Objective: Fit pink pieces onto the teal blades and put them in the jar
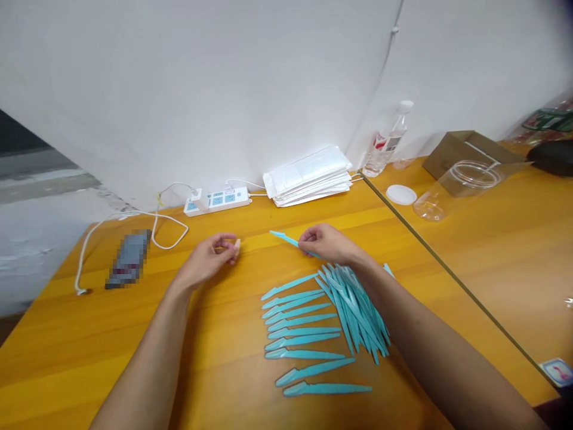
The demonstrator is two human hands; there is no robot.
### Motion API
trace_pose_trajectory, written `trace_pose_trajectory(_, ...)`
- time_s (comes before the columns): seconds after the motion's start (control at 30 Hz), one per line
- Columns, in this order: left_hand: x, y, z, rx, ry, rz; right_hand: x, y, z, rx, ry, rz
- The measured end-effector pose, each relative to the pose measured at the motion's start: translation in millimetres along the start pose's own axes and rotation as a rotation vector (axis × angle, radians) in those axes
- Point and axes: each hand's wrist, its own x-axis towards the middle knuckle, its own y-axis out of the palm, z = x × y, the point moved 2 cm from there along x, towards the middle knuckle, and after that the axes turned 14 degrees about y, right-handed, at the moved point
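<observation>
My right hand (320,242) is closed on the handle end of a teal eyebrow razor (283,236), whose other end points left. To its left, my left hand (217,252) is closed in a pinch, with a small whitish piece (237,243) at its fingertips; its kind is too small to tell. Below the hands, several teal eyebrow razors (304,322) lie in a rough column, their wider ends to the left. A heaped pile of the same razors (353,304) lies beside them, partly hidden by my right forearm.
Along the wall are a power strip (218,200) with white cables, a stack of white packets (308,176) and a water bottle (387,140). To the right are a white lid (401,194), a clear jar (456,188) and a cardboard box (468,146). A pixelated dark object (129,258) lies left.
</observation>
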Motion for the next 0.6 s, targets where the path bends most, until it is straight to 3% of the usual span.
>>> trace_pose_trajectory(0.07, -24, 17.8, -13, -0.296, -0.015, -0.022, -24, 8, -2, 0.237, -0.016, 0.149)
trace_pose_trajectory(0.17, -55, 42.0, -25, -0.532, -0.067, -0.237, -55, 21, -4, 0.539, 0.012, 0.306)
trace_pose_trajectory(0.23, -69, 54.4, -28, -0.601, -0.09, -0.403, -70, 27, -5, 0.574, 0.012, 0.313)
trace_pose_trajectory(0.3, -78, 63.3, -29, -0.617, -0.096, -0.488, -79, 31, -6, 0.575, -0.005, 0.3)
trace_pose_trajectory(0.6, -83, 83.5, -40, -0.534, -0.085, -0.35, -84, 36, -5, 0.562, -0.041, 0.296)
